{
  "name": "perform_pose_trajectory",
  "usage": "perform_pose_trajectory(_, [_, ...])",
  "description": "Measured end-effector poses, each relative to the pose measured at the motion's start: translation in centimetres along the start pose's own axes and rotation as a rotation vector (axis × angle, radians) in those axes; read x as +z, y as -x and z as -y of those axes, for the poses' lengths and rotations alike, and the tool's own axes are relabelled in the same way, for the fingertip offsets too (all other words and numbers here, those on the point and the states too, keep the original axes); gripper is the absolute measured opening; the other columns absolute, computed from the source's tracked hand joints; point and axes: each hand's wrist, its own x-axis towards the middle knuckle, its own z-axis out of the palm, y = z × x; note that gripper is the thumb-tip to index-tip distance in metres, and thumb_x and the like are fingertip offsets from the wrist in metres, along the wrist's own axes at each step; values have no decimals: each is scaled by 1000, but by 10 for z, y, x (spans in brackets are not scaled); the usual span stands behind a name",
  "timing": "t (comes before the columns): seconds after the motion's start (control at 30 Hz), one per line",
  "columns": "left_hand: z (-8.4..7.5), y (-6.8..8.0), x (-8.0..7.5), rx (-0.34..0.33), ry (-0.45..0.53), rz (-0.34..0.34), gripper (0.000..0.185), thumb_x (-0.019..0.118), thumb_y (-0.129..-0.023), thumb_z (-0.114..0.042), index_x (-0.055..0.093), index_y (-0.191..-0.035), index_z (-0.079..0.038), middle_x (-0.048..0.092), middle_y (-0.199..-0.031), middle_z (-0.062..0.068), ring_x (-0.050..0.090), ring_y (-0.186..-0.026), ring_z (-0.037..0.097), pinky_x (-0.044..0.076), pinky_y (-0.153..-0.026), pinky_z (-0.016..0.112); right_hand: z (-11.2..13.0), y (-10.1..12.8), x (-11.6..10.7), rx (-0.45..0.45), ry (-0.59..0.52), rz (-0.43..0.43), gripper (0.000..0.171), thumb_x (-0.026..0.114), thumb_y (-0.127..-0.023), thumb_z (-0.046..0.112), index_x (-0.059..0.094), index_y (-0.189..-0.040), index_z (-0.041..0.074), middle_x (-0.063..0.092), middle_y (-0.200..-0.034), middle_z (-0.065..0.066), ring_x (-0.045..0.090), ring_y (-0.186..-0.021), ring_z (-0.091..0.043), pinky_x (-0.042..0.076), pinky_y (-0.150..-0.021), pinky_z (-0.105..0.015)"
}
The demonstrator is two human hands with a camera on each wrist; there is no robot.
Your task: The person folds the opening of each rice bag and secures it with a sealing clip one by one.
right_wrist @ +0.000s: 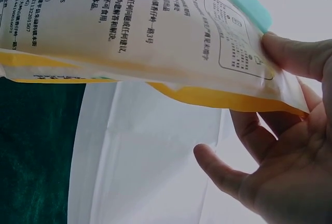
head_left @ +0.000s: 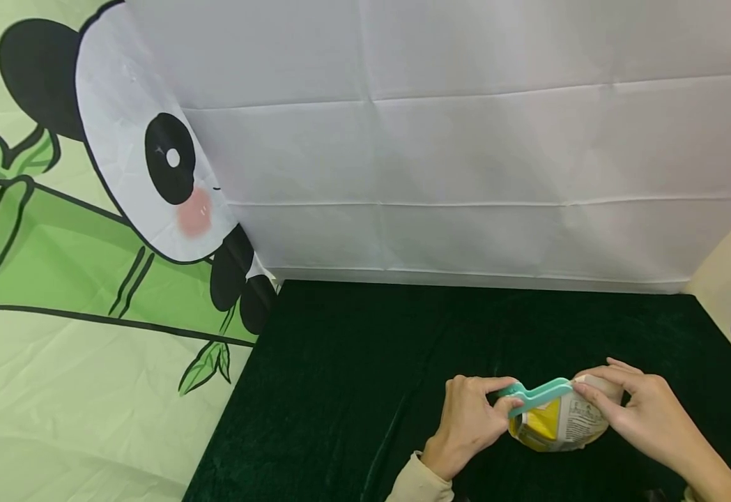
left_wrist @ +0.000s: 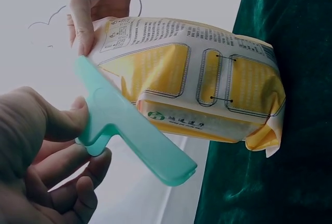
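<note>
My left hand [head_left: 473,417] pinches the handle of a teal bag clip [head_left: 543,395] between thumb and fingers. The clip's long bar lies along the top edge of a yellow and white printed food packet [head_left: 581,420]. My right hand [head_left: 647,404] pinches the packet's other top corner between thumb and fingers, right by the end of the clip. In the left wrist view the packet [left_wrist: 155,73] bulges and hangs beyond the clip [left_wrist: 142,125]. In the right wrist view, small black print covers the packet's face [right_wrist: 140,32], and one finger stands away from it.
A dark green cloth [head_left: 340,390] covers the table. Behind it hangs a creased white sheet [head_left: 465,153]. A green backdrop with a panda drawing [head_left: 120,139] stands at the left, and a cream panel with a purple heart [head_left: 725,293] at the right.
</note>
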Motion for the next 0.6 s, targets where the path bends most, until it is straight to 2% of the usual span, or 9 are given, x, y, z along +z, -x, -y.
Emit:
perform_pose_trajectory(0.1, [0, 0, -1, -4, 2, 17, 20, 72, -102, -20, 80, -119, -13, 76, -86, -5, 27, -39, -13, 33, -36, 9, 1, -1, 1, 2, 5, 3, 12, 82, -94, 11, 81, -102, 20, 79, -98, 10, 59, -124, -56, 40, -103, -75])
perform_pose_trajectory(0.17, [1, -1, -1, -17, 13, 34, 20, 71, -103, -20, 80, -120, -14, 77, -90, -5, 29, -40, -12, 35, -37, 10, 2, -1, 0, 0, 18, 0, 13, 82, -93, 12, 81, -102, 22, 78, -98, 12, 62, -122, -52, 43, -99, -73])
perform_pose_trajectory(0.23, [1, -2, -1, -34, 15, 48, 21, 71, -103, -21, 79, -121, -14, 78, -93, -6, 32, -41, -12, 36, -38, 10, 3, -2, -1, -13, 21, -4, 15, 82, -93, 12, 80, -102, 24, 77, -98, 14, 70, -114, -33, 57, -94, -61])
perform_pose_trajectory(0.3, [1, -3, -1, -47, 7, 57, 21, 72, -103, -23, 79, -121, -15, 79, -96, -7, 35, -44, -11, 39, -41, 11, 4, -2, -1, -27, 25, -9, 17, 82, -93, 11, 80, -102, 25, 75, -96, 15, 68, -100, -12, 65, -81, -43])
perform_pose_trajectory(0.33, [1, -3, -1, -52, 3, 60, 22, 72, -103, -24, 79, -121, -15, 78, -96, -8, 36, -45, -10, 40, -42, 11, 5, -3, -1, -33, 26, -11, 17, 82, -93, 11, 79, -103, 26, 75, -96, 14, 65, -95, -4, 64, -75, -34])
perform_pose_trajectory(0.4, [1, -4, -1, -54, -17, 61, 22, 72, -103, -26, 79, -121, -16, 78, -96, -9, 38, -49, -8, 42, -47, 12, 7, -3, -2, -33, 21, -10, 17, 81, -94, 13, 79, -106, 25, 75, -99, 9, 56, -87, 8, 53, -66, -21])
perform_pose_trajectory(0.6, [3, -5, -2, -37, -73, 63, 23, 71, -103, -30, 78, -122, -19, 79, -104, -10, 53, -70, -6, 47, -66, 12, 5, -1, -3, 39, 38, -9, 27, 83, -94, 21, 76, -120, 20, 81, -110, -9, 49, -97, 18, 48, -72, -17])
